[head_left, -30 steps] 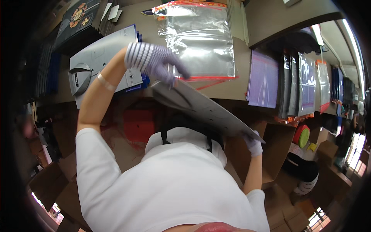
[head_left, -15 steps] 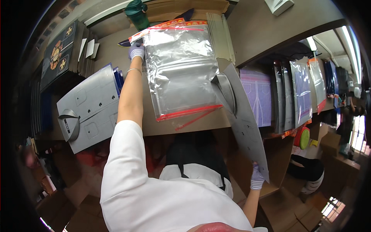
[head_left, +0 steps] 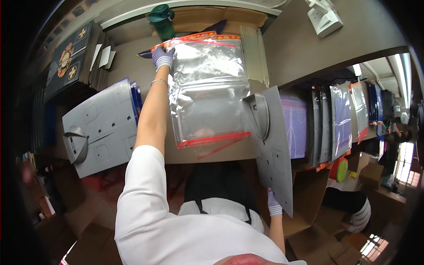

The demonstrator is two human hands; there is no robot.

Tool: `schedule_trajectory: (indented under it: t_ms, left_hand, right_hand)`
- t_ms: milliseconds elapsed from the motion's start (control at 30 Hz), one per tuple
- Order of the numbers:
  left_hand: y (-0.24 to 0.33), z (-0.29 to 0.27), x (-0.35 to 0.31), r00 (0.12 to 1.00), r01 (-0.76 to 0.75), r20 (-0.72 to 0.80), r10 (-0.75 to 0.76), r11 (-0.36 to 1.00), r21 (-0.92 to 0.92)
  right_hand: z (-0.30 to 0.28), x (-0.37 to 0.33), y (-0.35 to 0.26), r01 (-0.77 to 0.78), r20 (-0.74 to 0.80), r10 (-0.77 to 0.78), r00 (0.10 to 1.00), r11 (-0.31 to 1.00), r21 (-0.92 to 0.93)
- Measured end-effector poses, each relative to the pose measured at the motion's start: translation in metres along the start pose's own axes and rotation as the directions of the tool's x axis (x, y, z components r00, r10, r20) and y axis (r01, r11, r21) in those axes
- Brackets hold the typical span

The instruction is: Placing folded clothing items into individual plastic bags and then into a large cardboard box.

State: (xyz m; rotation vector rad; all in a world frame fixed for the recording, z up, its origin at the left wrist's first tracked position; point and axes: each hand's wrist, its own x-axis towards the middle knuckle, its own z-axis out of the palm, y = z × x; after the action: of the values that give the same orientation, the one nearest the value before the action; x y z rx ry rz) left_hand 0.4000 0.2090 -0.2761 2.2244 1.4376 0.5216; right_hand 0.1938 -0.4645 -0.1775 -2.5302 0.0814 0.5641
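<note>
Head view: right hand (head_left: 274, 204) holds flat, matte shirt-shaped panel (head_left: 274, 152).

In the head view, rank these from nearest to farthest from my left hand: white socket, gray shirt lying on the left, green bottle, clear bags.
1. Clear bags: at the left hand, spreading rightward.
2. Green bottle: just beyond the hand, above it in view.
3. Gray shirt: lower left.
4. White socket: far upper right.

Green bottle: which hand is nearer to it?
Left. The left hand is just in front of the green bottle; the right hand is far off, holding the grey shirt's near end.
</note>
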Motion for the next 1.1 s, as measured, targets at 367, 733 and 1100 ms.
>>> schedule_trajectory:
  t_ms: [367,733,1100]
  left_hand:
    - [0.012,-0.067,-0.035,0.878,-0.392,-0.440,0.188,0.811,-0.434]
    - [-0.012,-0.102,-0.254,0.486,-0.616,0.436,0.758,0.651,-0.444]
    - [0.016,-0.119,-0.293,0.184,-0.842,0.856,0.483,0.527,-0.116]
  right_hand:
    - [0.028,0.004,0.033,0.168,-0.179,-0.187,0.966,0.979,-0.115]
    - [-0.005,-0.010,0.031,0.220,-0.417,-0.152,0.896,0.968,0.120]
    - [0.002,-0.030,0.020,0.332,-0.417,-0.274,0.867,0.941,0.071]
